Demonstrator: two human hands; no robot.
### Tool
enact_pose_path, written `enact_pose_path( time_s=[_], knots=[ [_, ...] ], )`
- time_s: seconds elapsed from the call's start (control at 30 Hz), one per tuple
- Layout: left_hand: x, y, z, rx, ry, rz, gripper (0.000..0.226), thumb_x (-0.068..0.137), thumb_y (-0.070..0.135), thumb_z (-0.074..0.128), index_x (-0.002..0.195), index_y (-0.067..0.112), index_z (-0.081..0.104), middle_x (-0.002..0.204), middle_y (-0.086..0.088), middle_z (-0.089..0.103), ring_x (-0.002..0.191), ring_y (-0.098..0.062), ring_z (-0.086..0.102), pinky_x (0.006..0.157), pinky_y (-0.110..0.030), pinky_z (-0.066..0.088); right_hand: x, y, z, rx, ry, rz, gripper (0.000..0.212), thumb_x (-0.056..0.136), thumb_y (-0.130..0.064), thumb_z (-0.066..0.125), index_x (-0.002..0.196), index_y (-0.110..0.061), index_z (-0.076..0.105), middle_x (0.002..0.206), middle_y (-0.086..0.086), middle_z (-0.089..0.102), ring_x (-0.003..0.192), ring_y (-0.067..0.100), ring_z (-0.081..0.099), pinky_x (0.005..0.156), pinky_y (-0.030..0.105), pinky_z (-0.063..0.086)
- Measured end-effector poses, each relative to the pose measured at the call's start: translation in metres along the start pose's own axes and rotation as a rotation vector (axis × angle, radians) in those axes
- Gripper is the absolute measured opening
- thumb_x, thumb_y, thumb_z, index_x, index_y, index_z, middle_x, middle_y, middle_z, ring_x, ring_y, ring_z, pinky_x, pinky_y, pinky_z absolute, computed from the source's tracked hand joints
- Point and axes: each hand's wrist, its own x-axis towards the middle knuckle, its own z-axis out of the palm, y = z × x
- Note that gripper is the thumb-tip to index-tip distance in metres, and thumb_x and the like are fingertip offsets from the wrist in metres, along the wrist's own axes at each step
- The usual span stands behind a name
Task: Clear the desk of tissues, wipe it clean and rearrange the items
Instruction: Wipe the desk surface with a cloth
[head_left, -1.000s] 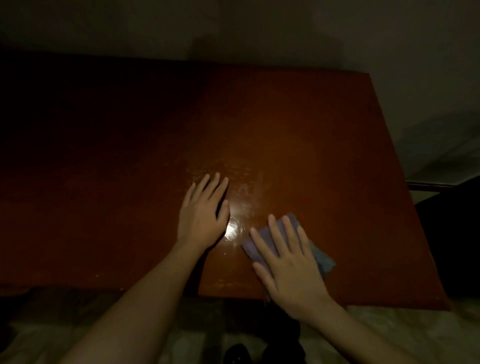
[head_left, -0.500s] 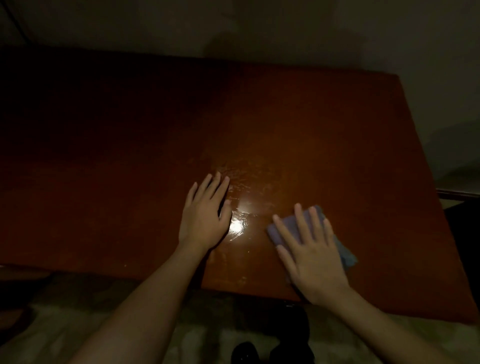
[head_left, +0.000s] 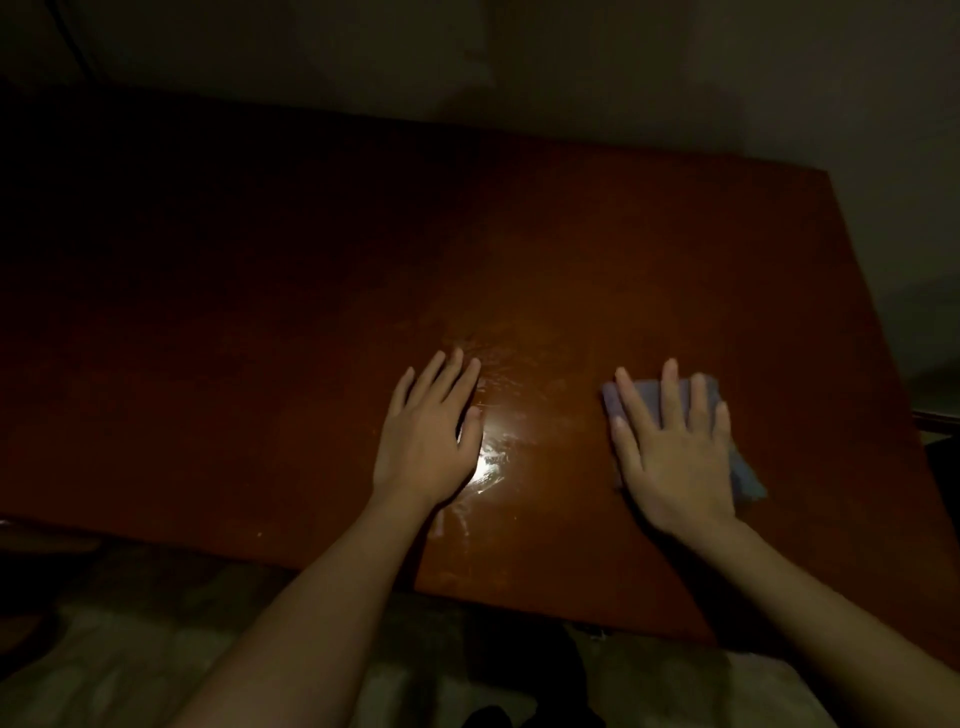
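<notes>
My right hand (head_left: 675, 447) lies flat with its fingers straight and spread, pressing a cloth (head_left: 748, 480) down onto the desk (head_left: 571, 249); no finger curls round the cloth. My left hand (head_left: 431, 436) is also flat and relaxed, palm down on the bare wood, holding nothing, well apart from the right hand. The desk is a broad reddish-brown top that fills most of the view, dim towards its far and left sides and brighter near my hands. A plain wall (head_left: 597, 62) runs behind its far edge, and a pale floor (head_left: 130, 654) shows below the near edge, under my forearms. The cloth is blue-grey and folded, sitting on the right part of the desk near the front; its edges stick out beyond my fingertips and past the little-finger side of my palm. A bright glare (head_left: 488, 462) sits on the wood just beside my left thumb, with faint streaks around it.
</notes>
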Motion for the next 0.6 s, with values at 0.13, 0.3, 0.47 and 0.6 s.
enact_pose_path(
  time_s=[0.13, 0.3, 0.47, 0.6],
  knots=[
    [0.005, -0.002, 0.000, 0.008, -0.008, 0.006, 0.068, 0.090, 0.048, 0.007, 0.153, 0.027, 0.021, 0.160, 0.006, 0.016, 0.148, -0.006, 0.004, 0.121, -0.030, -0.004, 0.027, -0.068, 0.002, 0.049, -0.008, -0.031, 0.057, 0.097, -0.054, 0.004, 0.151, -0.036, -0.001, 0.159, 0.014, -0.006, 0.145, 0.040, -0.008, 0.116, 0.056, -0.002],
    [0.021, -0.002, -0.002, 0.002, -0.014, 0.006, 0.068, 0.091, 0.051, 0.004, 0.153, 0.029, 0.019, 0.160, 0.007, 0.015, 0.148, -0.005, 0.003, 0.121, -0.030, -0.004, -0.002, -0.024, 0.002, -0.045, -0.045, -0.367, 0.055, 0.100, -0.052, 0.005, 0.152, -0.036, 0.011, 0.159, 0.011, 0.009, 0.146, 0.036, 0.006, 0.115, 0.053, 0.011],
    [0.053, -0.009, 0.002, 0.019, 0.027, -0.010, 0.061, 0.094, 0.044, 0.013, 0.153, 0.028, 0.023, 0.160, 0.005, 0.019, 0.148, -0.007, 0.008, 0.121, -0.031, -0.003, 0.085, -0.009, -0.007, 0.023, -0.001, 0.043, 0.056, 0.096, -0.052, -0.002, 0.150, -0.038, -0.005, 0.160, 0.012, -0.006, 0.146, 0.037, -0.007, 0.117, 0.054, -0.001],
    [0.070, -0.012, 0.003, 0.008, 0.031, 0.004, 0.060, 0.094, 0.043, 0.016, 0.151, 0.026, 0.028, 0.158, 0.003, 0.024, 0.147, -0.008, 0.012, 0.121, -0.032, 0.001, 0.109, -0.066, -0.006, 0.041, -0.031, -0.152, 0.057, 0.097, -0.053, 0.000, 0.151, -0.035, -0.008, 0.158, 0.013, -0.014, 0.144, 0.038, -0.016, 0.116, 0.055, -0.007]
  ],
)
